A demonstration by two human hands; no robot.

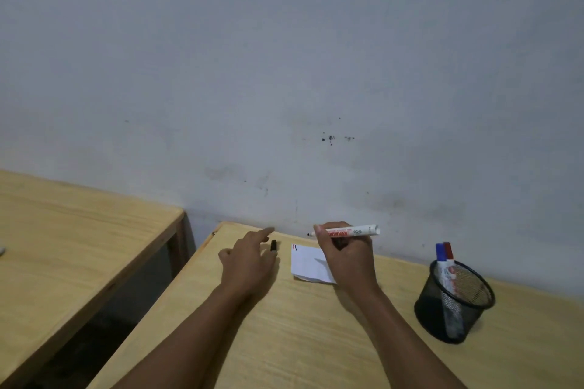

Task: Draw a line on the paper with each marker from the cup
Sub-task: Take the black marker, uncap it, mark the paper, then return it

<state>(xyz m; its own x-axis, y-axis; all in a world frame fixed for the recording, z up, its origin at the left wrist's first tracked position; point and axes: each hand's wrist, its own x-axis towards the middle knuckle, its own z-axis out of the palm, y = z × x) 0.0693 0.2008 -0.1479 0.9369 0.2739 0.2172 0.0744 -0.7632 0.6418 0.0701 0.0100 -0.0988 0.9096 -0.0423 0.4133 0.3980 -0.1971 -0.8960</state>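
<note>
My right hand (344,257) grips a white marker (357,230) with its black tip bared and pointing left, held just above the far edge of a small white paper (308,262). The paper lies on the wooden table (284,341) and carries short red and dark marks at its top left corner. A black cap (273,246) rests on the table just left of the paper, touching the fingers of my left hand (249,262), which lies spread with its index finger pointing ahead. A black mesh cup (453,303) at the right holds a blue-capped marker (440,251) and a red-capped marker (448,249).
A second wooden table (72,230) stands to the left across a dark gap. A grey wall (284,73) rises directly behind both tables, close to the paper's far edge.
</note>
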